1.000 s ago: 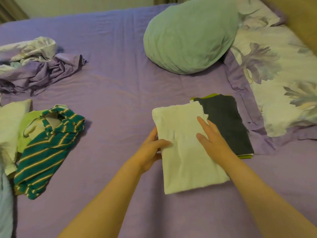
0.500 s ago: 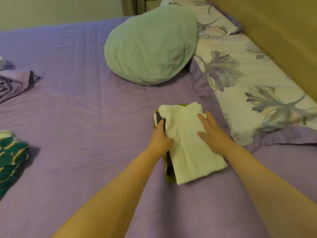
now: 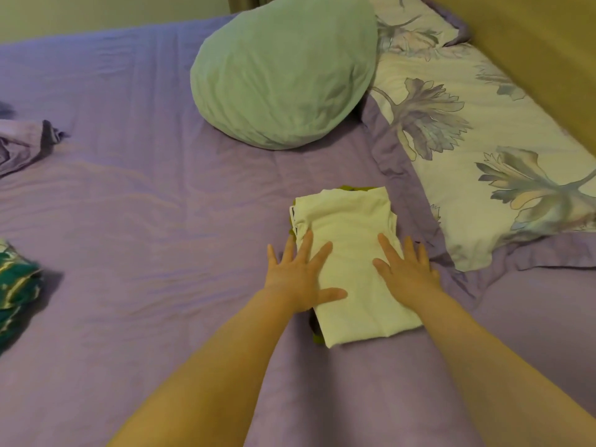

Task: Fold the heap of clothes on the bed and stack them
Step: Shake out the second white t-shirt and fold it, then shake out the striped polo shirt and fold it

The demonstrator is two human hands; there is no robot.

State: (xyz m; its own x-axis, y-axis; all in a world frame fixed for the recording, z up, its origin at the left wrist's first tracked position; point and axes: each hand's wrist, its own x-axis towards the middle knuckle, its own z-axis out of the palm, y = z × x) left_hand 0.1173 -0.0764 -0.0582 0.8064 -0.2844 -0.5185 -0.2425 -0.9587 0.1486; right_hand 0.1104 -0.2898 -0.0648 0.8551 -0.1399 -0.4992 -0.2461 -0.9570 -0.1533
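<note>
The folded white garment (image 3: 350, 262) is now laid squarely on the stack (image 3: 317, 338). It is pressed flat by the left hand (image 3: 298, 272) and right hand (image 3: 406, 272), fingers straightened, nothing gripped.

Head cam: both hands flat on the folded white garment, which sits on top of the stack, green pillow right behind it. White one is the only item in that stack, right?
Not quite. The head view shows dark and yellow-green edges under the folded white garment, so the stack holds more items. The rest holds: left hand and right hand lie flat on it, green pillow behind.

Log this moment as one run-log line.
step: stacking | left hand: flat on white garment | right hand: flat on it | garment: folded, atop stack | striped shirt: unfolded
</note>
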